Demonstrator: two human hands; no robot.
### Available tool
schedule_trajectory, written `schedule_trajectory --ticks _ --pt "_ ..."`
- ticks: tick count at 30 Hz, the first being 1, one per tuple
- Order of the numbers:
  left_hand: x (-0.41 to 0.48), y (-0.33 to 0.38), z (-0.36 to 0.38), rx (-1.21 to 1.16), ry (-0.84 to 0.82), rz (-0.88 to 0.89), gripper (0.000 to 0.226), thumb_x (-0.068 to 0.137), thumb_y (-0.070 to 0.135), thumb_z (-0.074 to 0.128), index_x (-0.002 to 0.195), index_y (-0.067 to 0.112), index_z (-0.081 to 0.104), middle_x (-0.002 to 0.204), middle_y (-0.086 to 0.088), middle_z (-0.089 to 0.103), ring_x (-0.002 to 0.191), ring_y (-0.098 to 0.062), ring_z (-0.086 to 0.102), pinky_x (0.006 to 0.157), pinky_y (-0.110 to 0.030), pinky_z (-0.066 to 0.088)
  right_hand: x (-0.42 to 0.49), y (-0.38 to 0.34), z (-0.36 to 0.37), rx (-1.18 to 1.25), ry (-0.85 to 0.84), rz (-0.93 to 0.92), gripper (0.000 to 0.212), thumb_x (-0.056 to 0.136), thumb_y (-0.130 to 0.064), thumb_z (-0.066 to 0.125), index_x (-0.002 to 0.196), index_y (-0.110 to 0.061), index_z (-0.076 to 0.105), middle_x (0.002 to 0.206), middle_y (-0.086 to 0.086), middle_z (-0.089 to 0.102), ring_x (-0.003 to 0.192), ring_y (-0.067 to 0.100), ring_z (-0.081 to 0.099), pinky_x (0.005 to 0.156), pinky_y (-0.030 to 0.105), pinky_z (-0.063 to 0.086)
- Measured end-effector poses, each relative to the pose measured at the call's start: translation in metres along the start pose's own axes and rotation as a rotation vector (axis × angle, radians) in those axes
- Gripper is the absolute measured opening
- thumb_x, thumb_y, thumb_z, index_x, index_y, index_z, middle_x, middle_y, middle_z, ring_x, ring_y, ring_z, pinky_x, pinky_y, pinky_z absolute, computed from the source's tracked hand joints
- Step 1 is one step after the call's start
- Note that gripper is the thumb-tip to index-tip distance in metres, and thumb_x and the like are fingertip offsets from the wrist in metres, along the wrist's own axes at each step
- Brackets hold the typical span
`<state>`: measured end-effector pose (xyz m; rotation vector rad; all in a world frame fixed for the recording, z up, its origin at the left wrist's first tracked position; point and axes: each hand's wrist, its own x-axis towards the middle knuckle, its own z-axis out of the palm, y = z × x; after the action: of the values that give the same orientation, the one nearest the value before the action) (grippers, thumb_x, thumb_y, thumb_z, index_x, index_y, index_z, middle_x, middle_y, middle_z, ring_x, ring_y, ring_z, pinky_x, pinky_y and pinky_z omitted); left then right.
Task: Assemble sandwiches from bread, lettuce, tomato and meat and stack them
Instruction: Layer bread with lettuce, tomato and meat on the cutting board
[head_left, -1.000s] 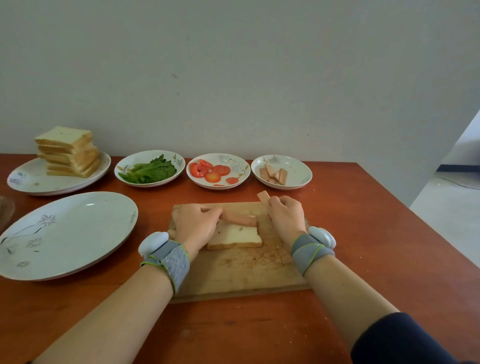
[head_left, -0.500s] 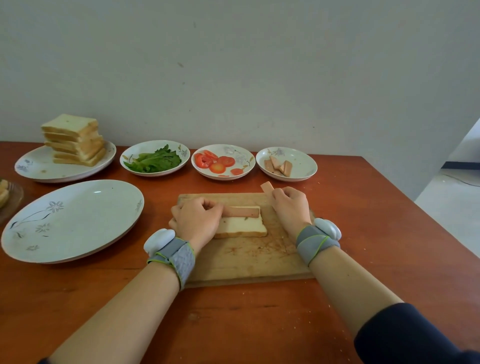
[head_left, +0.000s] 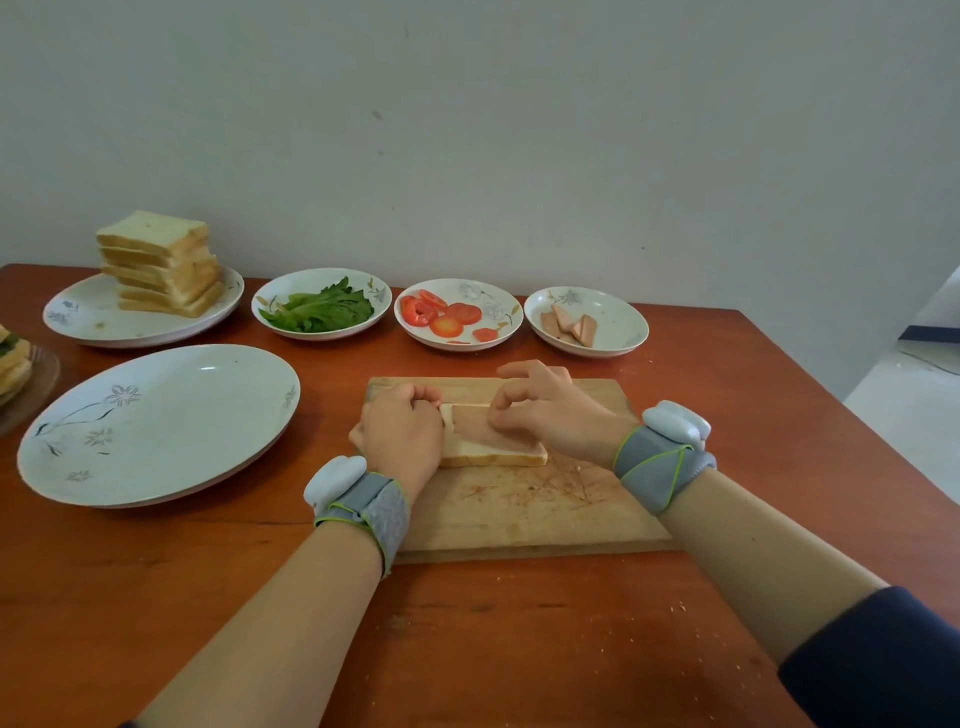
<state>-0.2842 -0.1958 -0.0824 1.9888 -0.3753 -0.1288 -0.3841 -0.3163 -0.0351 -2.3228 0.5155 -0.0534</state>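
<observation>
Board (head_left: 519, 509): centre of table (head_left: 467, 649), bearing one bread (head_left: 493, 458) slice at its 11 o'clock; meat (head_left: 475, 423) lies flat across the slice's far half. Left hand (head_left: 402, 436): at 9 o'clock of the bread, fingers curled against the slice's end, tips hidden, so whether they pinch anything cannot be told. Right hand (head_left: 550, 410): at 2 o'clock of the bread, thumb and forefinger nipped together on the meat's right end, other fingers lifted. Change: half a second back this hand held a second meat piece off the slice, by its far right corner; it has now come over the bread and the meat covers a wider band. Reading: meat layer probably going down, release pending; lettuce and tomato not yet on this slice. Stock, 12 o'clock row, left to right: bread stack (head_left: 161, 265); lettuce (head_left: 322, 310); tomato (head_left: 447, 314); spare meat (head_left: 569, 325), each dished. Large plate (head_left: 156, 426): 9 o'clock of board, bare. Sandwiches (head_left: 13, 358): far 9 o'clock edge, partly cut off.
</observation>
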Motion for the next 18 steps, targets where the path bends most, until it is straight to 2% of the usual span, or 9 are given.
schedule_trajectory --ticks 3,6,9,12,18 --pt "0.0 -0.001 0.001 -0.005 0.01 0.001 0.039 0.083 0.002 0.04 0.063 0.031 0.055 0.085 0.011 0.062 0.11 -0.022 0.056 0.106 -0.045 0.034 0.0 -0.002 0.002 -0.062 -0.031 -0.02 0.019 0.086 -0.027 0.062 0.069 -0.036 0.064 0.14 -0.013 0.035 0.134 0.015 0.016 0.112 0.047 0.013" --pt "-0.001 0.0 0.001 0.006 0.019 0.007 0.037 0.082 0.004 0.04 0.063 0.031 0.055 0.086 0.01 0.063 0.109 -0.024 0.056 0.105 -0.047 0.035 0.001 0.0 0.003 -0.125 0.022 -0.065 0.011 0.085 -0.03 0.065 0.075 -0.035 0.066 0.142 -0.013 0.034 0.136 0.014 0.015 0.11 0.044 0.013" --pt "-0.002 0.0 0.002 -0.001 0.007 0.004 0.034 0.08 0.006 0.041 0.062 0.03 0.056 0.076 0.013 0.06 0.103 -0.031 0.058 0.098 -0.052 0.041 0.003 0.004 0.002 -0.103 0.055 -0.094 0.002 0.082 -0.032 0.07 0.081 -0.034 0.071 0.141 -0.012 0.037 0.135 0.014 0.017 0.112 0.05 0.016" --pt "-0.003 0.0 0.001 0.003 -0.009 0.006 0.03 0.081 0.011 0.042 0.063 0.03 0.057 0.071 0.012 0.059 0.099 -0.037 0.06 0.092 -0.057 0.044 0.005 0.008 0.002 -0.085 0.063 -0.114 0.006 0.079 -0.033 0.074 0.085 -0.033 0.075 0.139 -0.013 0.04 0.134 0.014 0.019 0.113 0.052 0.017" --pt "-0.005 0.003 0.001 0.037 -0.011 0.029 0.023 0.084 0.023 0.049 0.064 0.031 0.056 0.072 0.014 0.059 0.099 -0.032 0.06 0.094 -0.053 0.044 0.006 0.012 0.003 -0.072 0.085 -0.14 0.009 0.077 -0.033 0.076 0.086 -0.032 0.077 0.136 -0.014 0.045 0.133 0.013 0.023 0.111 0.046 0.019"
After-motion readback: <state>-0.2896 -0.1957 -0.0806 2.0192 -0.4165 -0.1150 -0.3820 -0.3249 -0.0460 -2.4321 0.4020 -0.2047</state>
